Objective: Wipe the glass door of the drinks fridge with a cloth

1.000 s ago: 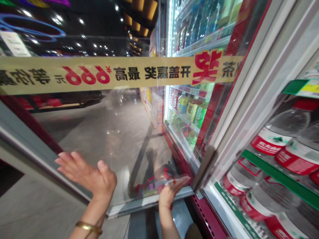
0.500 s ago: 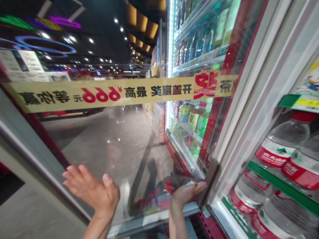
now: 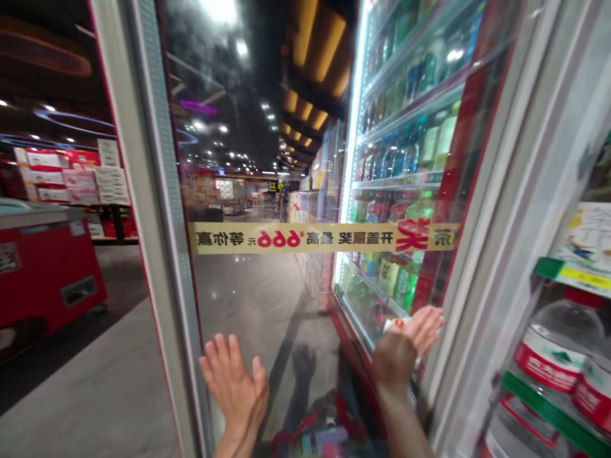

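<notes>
A glass cooler door (image 3: 248, 299) with a pale metal frame stands swung open in front of me. A yellow strip (image 3: 281, 238) with reversed red and black characters runs across the glass. My left hand (image 3: 236, 378) is at the lower left of the pane, palm toward the glass, fingers outstretched; whether it touches cannot be seen exactly. Near the hinge side my right hand (image 3: 405, 346) is blurred, its fingers stretched toward the right. Beside its wrist shows a small white and orange patch that I cannot identify. Neither hand is seen gripping anything.
Large water bottles (image 3: 551, 343) with red and white labels stand on green-edged shelves at the right. Through the glass shows another lit drinks cooler (image 3: 396, 184). A red chest freezer (image 3: 42, 273) and stacked boxes (image 3: 71, 175) stand at the left.
The door's free edge has shifted right and stands more upright in view, uncovering the red freezer. Both hands have moved right, and the right hand sits higher. The view has turned too.
</notes>
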A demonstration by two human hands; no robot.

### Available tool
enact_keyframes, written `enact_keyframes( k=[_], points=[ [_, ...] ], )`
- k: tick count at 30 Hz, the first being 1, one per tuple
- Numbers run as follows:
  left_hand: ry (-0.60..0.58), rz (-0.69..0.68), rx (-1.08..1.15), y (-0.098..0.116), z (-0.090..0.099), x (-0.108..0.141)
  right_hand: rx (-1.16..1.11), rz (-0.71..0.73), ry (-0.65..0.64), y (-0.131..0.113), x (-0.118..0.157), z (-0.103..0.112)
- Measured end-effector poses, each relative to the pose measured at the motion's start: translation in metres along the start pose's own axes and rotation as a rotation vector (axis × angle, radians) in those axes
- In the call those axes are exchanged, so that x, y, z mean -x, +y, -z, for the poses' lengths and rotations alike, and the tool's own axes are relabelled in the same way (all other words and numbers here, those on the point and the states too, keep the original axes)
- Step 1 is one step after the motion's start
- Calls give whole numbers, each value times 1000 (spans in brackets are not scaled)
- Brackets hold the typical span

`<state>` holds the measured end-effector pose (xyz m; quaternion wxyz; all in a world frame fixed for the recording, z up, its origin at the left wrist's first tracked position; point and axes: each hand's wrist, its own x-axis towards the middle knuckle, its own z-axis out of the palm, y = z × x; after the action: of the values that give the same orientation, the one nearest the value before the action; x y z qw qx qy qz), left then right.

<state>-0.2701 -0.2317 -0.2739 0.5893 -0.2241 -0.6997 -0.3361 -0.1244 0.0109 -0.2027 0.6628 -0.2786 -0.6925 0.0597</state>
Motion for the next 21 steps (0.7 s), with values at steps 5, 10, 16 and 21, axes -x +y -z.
enact_keyframes(
  k=[5, 10, 16, 21],
  points=[
    [-2, 14, 14, 2, 2, 5, 80, 730, -88, -50, -30, 6],
    [-25, 1, 43, 3, 6, 7, 31, 1262, -207, -22, -60, 38],
    [24, 13, 47, 12, 3, 9, 124, 487, 81, -27, -249, 43],
    [44, 53, 51, 19, 3, 10, 117, 903, -64, -48, -180, 34]
  ],
)
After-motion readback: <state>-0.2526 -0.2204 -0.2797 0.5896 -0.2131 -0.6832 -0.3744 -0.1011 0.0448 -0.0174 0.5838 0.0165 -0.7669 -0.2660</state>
